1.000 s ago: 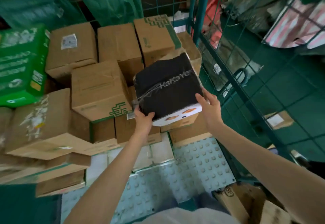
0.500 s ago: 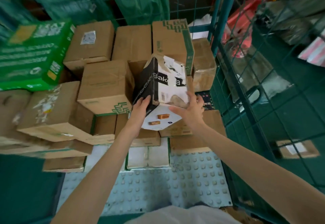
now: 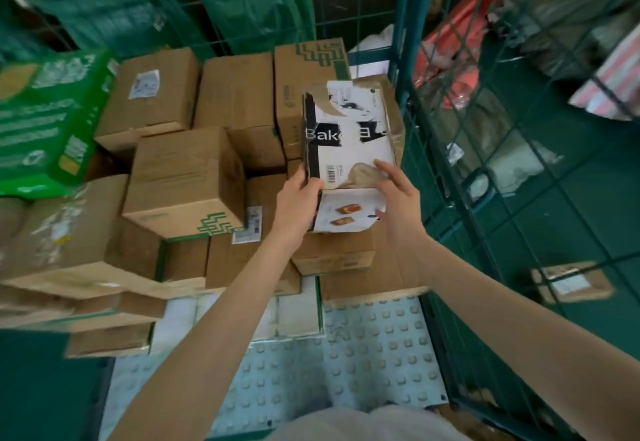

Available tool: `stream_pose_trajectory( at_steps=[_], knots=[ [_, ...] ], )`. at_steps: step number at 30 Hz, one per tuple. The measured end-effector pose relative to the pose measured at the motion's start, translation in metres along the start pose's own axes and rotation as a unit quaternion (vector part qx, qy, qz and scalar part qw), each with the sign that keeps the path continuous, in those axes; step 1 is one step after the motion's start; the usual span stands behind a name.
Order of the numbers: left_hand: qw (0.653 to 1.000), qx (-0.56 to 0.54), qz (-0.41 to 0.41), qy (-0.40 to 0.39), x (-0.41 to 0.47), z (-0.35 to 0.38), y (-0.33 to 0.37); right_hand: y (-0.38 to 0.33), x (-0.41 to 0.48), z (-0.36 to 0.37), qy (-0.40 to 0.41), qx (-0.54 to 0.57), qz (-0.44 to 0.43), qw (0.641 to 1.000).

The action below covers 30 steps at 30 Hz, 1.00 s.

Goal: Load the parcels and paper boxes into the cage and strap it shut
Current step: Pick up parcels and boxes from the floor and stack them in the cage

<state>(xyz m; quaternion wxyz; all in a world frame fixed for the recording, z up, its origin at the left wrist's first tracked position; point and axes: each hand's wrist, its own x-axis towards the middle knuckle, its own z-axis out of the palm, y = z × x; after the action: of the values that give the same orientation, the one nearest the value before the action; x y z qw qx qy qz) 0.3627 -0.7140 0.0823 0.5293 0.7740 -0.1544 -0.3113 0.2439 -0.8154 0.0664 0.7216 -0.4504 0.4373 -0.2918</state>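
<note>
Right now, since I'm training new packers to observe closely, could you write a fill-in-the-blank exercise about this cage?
The left hand grips the black-and-white box at its ____ edge.
White letters above the right hand spell ____.
The big carton at far left is coloured ____.
The cartons beneath the box are ____.
Missing: left, Bake, green, brown.

black-and-white bakery box (image 3: 349, 150), brown cartons (image 3: 187, 177) with green zigzag print — teal cage (image 3: 403, 42), studded pale-blue floor (image 3: 374, 354).

Box (image 3: 349, 136) atop stacked cartons (image 3: 187, 177), beside cage wall (image 3: 403, 42)
</note>
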Motion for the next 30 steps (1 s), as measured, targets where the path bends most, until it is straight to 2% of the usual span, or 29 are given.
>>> stream_pose_trajectory(
  at_steps=[2,5,10,16,19,22,28,30],
  knots=[
    [0.999,-0.016,0.002,-0.028,0.008,0.023,0.004,-0.006,0.006,-0.017,0.035,-0.012,-0.051,0.998],
    [0.997,-0.035,-0.007,-0.073,0.013,0.054,0.012,-0.011,0.019,-0.04,0.068,-0.04,-0.08,0.994],
    [0.99,-0.04,-0.046,-0.128,0.027,0.094,0.002,-0.009,0.057,-0.076,0.092,-0.087,-0.027,0.992],
    [0.988,0.029,-0.081,-0.126,0.069,0.111,-0.036,0.034,0.111,-0.087,0.044,-0.065,0.062,0.995],
    [0.985,0.085,-0.075,-0.132,0.079,0.116,-0.055,0.053,0.131,-0.092,0.024,-0.151,0.06,0.986],
    [0.974,0.157,-0.073,-0.147,0.094,0.119,-0.078,0.069,0.155,-0.091,0.039,-0.268,0.077,0.959],
    [0.968,0.204,-0.105,-0.1,0.095,0.104,-0.125,0.075,0.204,-0.097,0.034,-0.37,0.131,0.919],
    [0.968,0.21,-0.107,-0.086,0.09,0.1,-0.133,0.08,0.21,-0.101,0.033,-0.328,0.13,0.935]
  ],
)
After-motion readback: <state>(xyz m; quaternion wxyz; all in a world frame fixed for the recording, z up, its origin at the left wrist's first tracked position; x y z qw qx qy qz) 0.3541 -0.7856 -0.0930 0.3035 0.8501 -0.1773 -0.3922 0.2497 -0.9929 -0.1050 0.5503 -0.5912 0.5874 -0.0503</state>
